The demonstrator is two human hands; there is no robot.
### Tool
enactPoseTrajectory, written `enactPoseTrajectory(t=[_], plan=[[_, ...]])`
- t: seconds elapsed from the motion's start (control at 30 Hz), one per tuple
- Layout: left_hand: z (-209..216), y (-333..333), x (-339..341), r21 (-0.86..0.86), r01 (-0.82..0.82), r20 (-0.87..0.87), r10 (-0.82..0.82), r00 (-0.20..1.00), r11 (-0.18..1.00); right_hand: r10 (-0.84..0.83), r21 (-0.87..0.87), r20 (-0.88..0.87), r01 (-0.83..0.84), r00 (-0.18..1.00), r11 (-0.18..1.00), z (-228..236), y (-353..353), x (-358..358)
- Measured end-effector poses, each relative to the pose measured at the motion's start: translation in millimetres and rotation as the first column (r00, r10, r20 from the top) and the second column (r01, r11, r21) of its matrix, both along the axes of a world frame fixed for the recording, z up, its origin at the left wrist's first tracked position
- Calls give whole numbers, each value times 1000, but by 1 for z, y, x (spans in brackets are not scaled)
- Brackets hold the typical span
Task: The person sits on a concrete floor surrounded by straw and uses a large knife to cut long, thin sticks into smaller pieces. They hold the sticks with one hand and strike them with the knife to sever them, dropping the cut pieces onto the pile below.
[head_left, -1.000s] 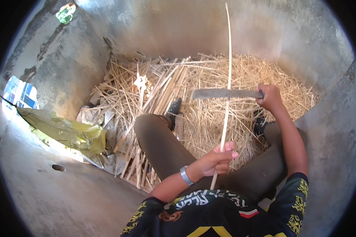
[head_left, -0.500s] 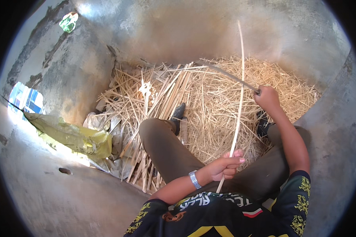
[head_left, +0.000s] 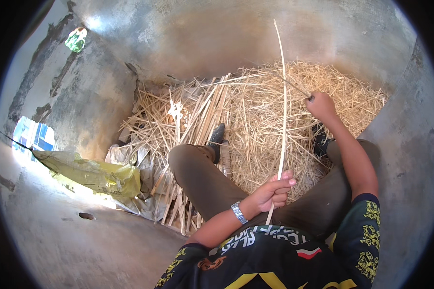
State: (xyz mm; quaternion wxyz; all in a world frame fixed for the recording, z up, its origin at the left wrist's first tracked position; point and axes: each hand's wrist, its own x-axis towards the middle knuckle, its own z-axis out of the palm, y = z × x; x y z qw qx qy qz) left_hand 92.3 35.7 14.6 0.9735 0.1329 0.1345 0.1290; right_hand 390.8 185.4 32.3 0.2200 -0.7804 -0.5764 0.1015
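Near my lap, my left hand point(head_left: 274, 192), with a metal-band watch on the wrist, is closed round a long pale bamboo strip point(head_left: 284, 120). The strip stands up and away from me, its lower end against my shirt and its tip bending slightly left over the far wall. Farther out to the right, my right hand point(head_left: 321, 105) is wrapped in a fist round the handle of a knife point(head_left: 298, 88) with a long, thin, dark blade. The blade points up and left, crossing the strip in the view; whether they touch I cannot tell. The handle is mostly hidden in the fist.
Shavings point(head_left: 342, 86) are heaped between and beyond my bent legs. A pile of split strips point(head_left: 205, 108) lies left of centre, by my left foot point(head_left: 217, 135). At the left hang yellow translucent sheeting point(head_left: 106, 176) and openings in the wall. Concrete walls point(head_left: 217, 33) close in the space.
The strip's tip has shifted left and its lower end slightly up. My right hand has moved a little up and left with the knife. Both grips stay closed.
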Motion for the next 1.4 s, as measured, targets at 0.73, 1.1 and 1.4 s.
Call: enactPoseTrajectory(t=[0.73, 1.1, 1.4], plan=[[29, 22, -11, 265, 135, -382, -24, 924, 955, 217, 400, -569, 37, 793, 916, 30, -38, -52], [60, 55, -23, 673, 211, -455, 172, 874, 709, 460, 571, -568, -76, 682, 818, 32, -68, -99], [69, 68, 16, 627, -52, -375, 360, 854, 777, 415, 678, -144, -216, 899, 703, 45, -65, -73]])
